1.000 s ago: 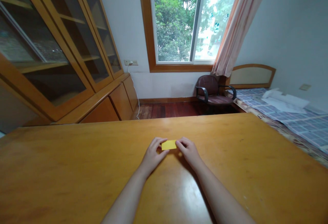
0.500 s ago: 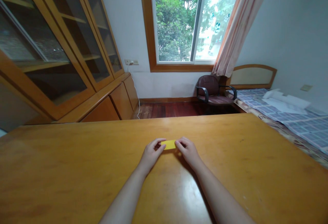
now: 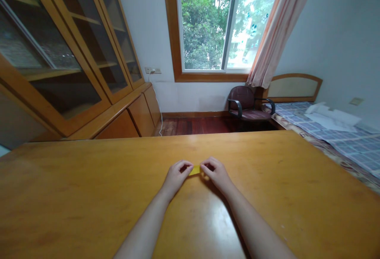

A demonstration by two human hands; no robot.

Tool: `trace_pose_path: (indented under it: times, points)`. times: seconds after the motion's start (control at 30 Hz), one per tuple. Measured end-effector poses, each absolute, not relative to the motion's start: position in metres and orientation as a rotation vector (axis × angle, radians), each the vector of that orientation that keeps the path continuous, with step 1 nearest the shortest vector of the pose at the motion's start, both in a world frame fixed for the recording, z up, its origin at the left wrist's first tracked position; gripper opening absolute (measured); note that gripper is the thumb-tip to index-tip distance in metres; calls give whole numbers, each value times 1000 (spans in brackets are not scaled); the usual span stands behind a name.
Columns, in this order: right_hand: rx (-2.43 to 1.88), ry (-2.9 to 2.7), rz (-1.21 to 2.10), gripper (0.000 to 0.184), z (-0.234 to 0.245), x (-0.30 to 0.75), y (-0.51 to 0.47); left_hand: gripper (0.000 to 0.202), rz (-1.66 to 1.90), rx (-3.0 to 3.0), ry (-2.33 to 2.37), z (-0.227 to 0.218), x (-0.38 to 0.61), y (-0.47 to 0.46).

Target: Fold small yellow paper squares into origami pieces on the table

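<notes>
A small piece of yellow paper [image 3: 195,170] spans the gap between my two hands, just above the tabletop. My left hand [image 3: 177,175] pinches its left end between thumb and fingers. At the other end, my right hand [image 3: 216,172] is closed in a similar pinch. Fingertips cover both ends of the paper, so its full outline is hidden. Both forearms reach in from the bottom of the view over the wooden table [image 3: 89,195].
Beyond the table's far edge stand a dark red armchair [image 3: 248,104] and a bed [image 3: 335,122] with white sheets of material on it. A glass-fronted wooden cabinet [image 3: 103,101] lines the left wall. A white cord [image 3: 157,101] hangs from the wall socket.
My fingertips have come closer together on the yellow paper. Its visible part is narrower, sits slightly lower and looks tilted or bent differently.
</notes>
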State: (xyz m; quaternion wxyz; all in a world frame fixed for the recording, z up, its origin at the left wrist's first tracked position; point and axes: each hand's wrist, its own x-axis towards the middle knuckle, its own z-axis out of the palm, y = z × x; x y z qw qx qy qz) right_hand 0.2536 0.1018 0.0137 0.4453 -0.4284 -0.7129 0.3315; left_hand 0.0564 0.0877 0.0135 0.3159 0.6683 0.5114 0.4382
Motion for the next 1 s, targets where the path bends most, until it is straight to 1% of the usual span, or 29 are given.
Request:
trace_pose_path:
  times: [0.2, 0.5, 0.87, 1.0]
  points:
    - [-1012, -1877, 733, 9, 12, 249, 100, 18, 1099, 1933, 1306, 19, 59, 83]
    - [-995, -1943, 650, 13, 14, 247, 95, 19, 1037, 2028, 1326, 19, 60, 82]
    - [-1166, -1616, 672, 15, 9, 256, 106, 18, 1232, 1761, 1414, 20, 57, 86]
    - [-1140, -1608, 720, 17, 8, 257, 106, 18, 1246, 1719, 1415, 18, 57, 86]
